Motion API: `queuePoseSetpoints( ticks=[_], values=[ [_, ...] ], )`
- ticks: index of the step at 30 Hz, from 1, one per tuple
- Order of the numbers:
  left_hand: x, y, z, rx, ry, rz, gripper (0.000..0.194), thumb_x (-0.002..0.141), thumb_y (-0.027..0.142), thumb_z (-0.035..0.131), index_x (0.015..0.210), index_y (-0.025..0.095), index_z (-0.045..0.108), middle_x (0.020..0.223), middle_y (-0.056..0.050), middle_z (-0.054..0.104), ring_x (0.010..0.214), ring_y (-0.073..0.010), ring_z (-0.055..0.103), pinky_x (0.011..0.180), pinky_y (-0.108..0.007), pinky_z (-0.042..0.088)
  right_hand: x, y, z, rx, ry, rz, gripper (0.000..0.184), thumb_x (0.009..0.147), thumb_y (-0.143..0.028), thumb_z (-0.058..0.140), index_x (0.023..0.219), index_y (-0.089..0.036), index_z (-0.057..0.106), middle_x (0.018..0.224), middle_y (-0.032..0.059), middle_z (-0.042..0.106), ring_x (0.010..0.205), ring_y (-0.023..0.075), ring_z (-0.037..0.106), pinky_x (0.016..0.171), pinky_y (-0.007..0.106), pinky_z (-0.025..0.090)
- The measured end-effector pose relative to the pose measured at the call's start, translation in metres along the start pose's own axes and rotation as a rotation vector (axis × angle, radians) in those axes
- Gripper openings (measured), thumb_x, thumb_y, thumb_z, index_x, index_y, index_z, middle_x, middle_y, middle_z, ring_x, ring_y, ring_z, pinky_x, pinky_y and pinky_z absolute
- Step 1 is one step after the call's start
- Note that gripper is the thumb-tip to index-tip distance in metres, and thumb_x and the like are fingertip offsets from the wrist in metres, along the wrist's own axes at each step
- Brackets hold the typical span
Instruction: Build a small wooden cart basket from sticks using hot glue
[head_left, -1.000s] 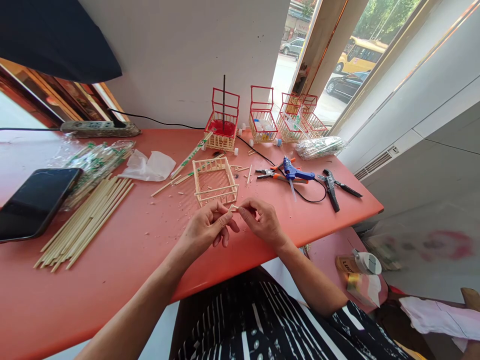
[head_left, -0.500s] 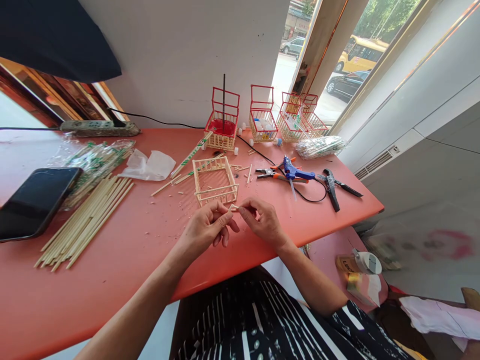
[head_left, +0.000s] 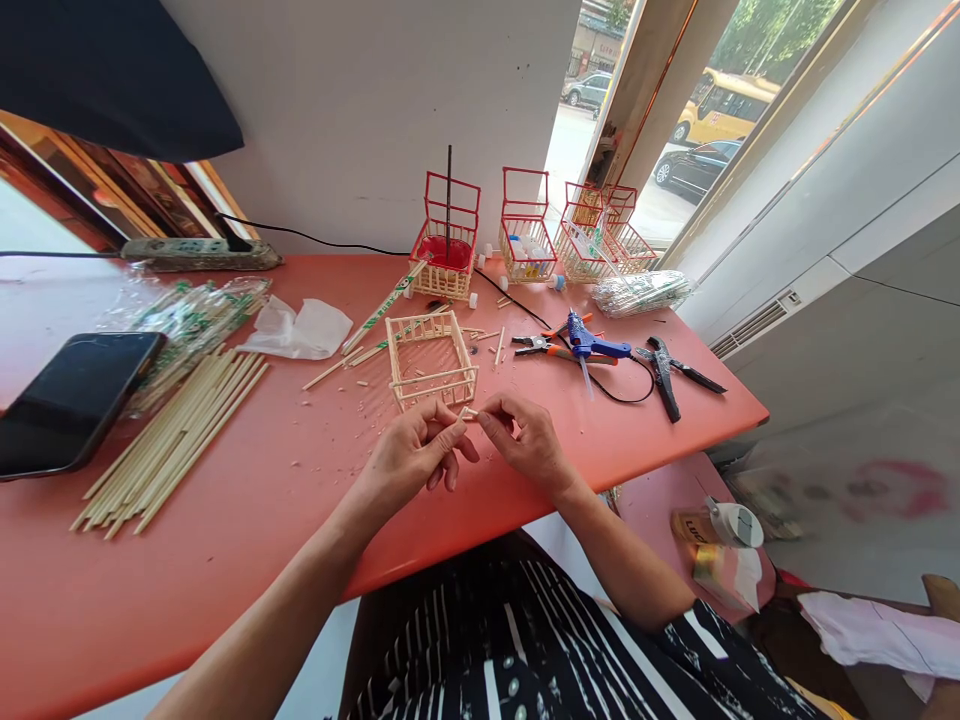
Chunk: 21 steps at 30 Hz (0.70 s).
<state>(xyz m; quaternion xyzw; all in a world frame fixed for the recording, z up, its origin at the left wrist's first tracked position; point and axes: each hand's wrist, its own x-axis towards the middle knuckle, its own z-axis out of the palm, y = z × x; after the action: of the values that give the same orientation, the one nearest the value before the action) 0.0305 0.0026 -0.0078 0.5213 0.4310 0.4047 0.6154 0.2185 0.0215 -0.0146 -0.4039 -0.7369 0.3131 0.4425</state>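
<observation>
My left hand (head_left: 420, 445) and my right hand (head_left: 525, 440) meet over the near part of the table, each with thumb and forefinger pinched. Between the fingertips are short pale wooden stick pieces (head_left: 468, 412), small and partly covered by the fingers. They seem to meet at an angle; whether they are joined I cannot tell. Just beyond my hands sits a small basket frame (head_left: 433, 378) of pale sticks, open at the top, its near edge partly behind my left fingers. Stick offcuts (head_left: 499, 347) and crumbs lie around it.
A blue glue gun (head_left: 596, 345), pliers (head_left: 532, 345) and black-handled cutters (head_left: 664, 380) lie to the right. Red-trimmed stick carts (head_left: 527, 235) line the back. On the left are bundled sticks (head_left: 176, 440), a phone (head_left: 75, 400) and wrapped packs (head_left: 199, 315). The table (head_left: 262, 560) ends near my lap.
Both hands keep the same pinch over the same spot. The view shifts very slightly; nothing on the table has visibly moved.
</observation>
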Motion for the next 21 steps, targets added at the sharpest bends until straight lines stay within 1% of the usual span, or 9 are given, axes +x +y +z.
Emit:
queuePoseSetpoints(
  ticks=[11,17,21],
  values=[
    [-0.0001,0.0009,0.0003,-0.002,0.000,0.005,0.049,0.085,0.061,0.076,0.085,0.022,0.047,0.076,-0.009,0.080,0.039,-0.0136,0.062,0.036,-0.021,0.037,-0.0004,-0.0013,0.0000,-0.003,-0.009,0.036,0.021,0.098,-0.032,0.060,0.082,-0.020,0.065,0.073,-0.0018,0.062,0.065,0.0110,0.049,0.063,0.026,0.041],
    [-0.0005,-0.0002,-0.0001,-0.001,0.002,0.006,0.048,0.086,0.061,0.075,0.086,0.021,0.047,0.076,-0.009,0.081,0.039,-0.0132,0.062,0.036,-0.020,0.037,-0.0006,-0.0029,0.0002,0.026,0.004,0.006,0.020,0.098,-0.029,0.062,0.081,-0.020,0.064,0.071,-0.0030,0.060,0.064,0.0102,0.048,0.062,0.025,0.039],
    [-0.0005,0.0000,0.0001,-0.002,0.001,0.008,0.048,0.086,0.060,0.075,0.086,0.022,0.047,0.076,-0.009,0.080,0.039,-0.0131,0.062,0.035,-0.020,0.037,-0.0007,-0.0035,0.0003,0.025,0.007,0.018,0.022,0.099,-0.031,0.061,0.080,-0.020,0.064,0.071,-0.0027,0.060,0.064,0.0102,0.048,0.062,0.025,0.039]
  ],
)
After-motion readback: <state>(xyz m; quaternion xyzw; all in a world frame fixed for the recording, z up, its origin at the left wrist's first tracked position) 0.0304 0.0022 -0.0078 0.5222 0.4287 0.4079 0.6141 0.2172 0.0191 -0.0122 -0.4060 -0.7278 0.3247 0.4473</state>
